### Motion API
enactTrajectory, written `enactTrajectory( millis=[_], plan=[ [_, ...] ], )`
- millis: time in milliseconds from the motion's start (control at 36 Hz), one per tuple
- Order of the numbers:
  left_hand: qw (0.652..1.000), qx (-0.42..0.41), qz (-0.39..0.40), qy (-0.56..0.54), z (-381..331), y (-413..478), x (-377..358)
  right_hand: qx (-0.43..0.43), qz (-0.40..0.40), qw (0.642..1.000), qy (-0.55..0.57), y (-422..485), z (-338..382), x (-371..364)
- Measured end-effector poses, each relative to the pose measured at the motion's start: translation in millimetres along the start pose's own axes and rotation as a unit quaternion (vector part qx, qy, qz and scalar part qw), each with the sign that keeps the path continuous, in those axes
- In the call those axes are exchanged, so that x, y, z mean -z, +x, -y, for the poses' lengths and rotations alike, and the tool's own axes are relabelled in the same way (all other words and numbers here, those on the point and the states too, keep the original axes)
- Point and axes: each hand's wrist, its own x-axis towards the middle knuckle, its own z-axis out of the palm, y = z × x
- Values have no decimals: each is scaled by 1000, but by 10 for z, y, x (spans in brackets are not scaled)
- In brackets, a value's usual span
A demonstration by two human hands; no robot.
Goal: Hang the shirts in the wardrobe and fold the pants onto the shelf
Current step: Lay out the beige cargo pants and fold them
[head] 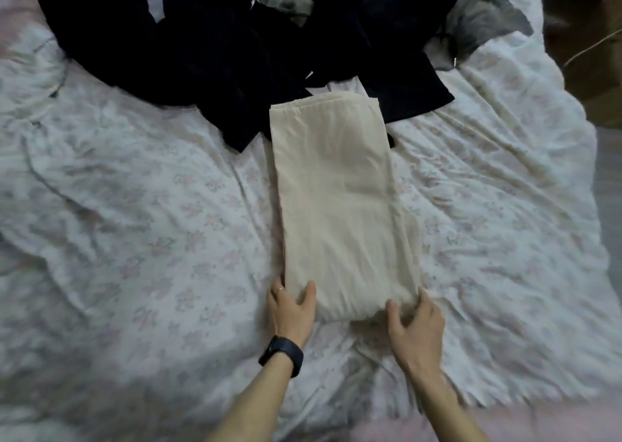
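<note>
On a rumpled floral quilt (pixel 134 206), left hand (pixel 291 307) and right hand (pixel 415 323) grip oblong cream pants (pixel 336 189).

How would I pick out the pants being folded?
Look at the bed with the floral cover. In its middle, just nearer than the dark clothes, lies a long folded strip. The pants are the only cream piece; the rest is black or grey.

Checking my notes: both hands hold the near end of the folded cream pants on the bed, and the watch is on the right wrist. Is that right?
Not quite. The head view shows the watch on the left wrist, not the right. The rest stands: the left hand and the right hand both hold the near end of the cream pants on the bed.
</note>
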Motion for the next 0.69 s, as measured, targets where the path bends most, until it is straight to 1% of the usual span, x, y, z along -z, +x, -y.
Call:
enactTrajectory(
  millis=[28,83,194,278,333,417,500,556,611,694],
  plan=[
    [1000,29,4,-6,92,-107,-8,-19,21,999,22,-95,-52,14],
    [998,57,10,-14,232,-242,-24,-55,38,996,54,-179,-136,18],
    [996,79,3,-28,342,-276,-54,-157,36,980,115,-51,-214,-1],
    [993,92,26,-74,354,-190,-7,-199,53,963,172,110,-193,-15],
    [990,97,34,-97,391,-159,50,-206,58,952,219,142,-230,-31],
    [993,85,29,-74,436,-119,122,-200,74,945,249,175,-314,-2],
    [996,61,38,-44,458,-100,171,-175,111,941,266,184,-368,57],
    [998,40,17,-38,471,-149,207,-164,117,944,260,127,-390,90],
    [998,31,-7,-46,476,-240,228,-157,102,953,239,38,-386,105],
    [997,44,-25,-51,552,-478,259,-159,84,959,218,-222,-410,143]
  ],
)
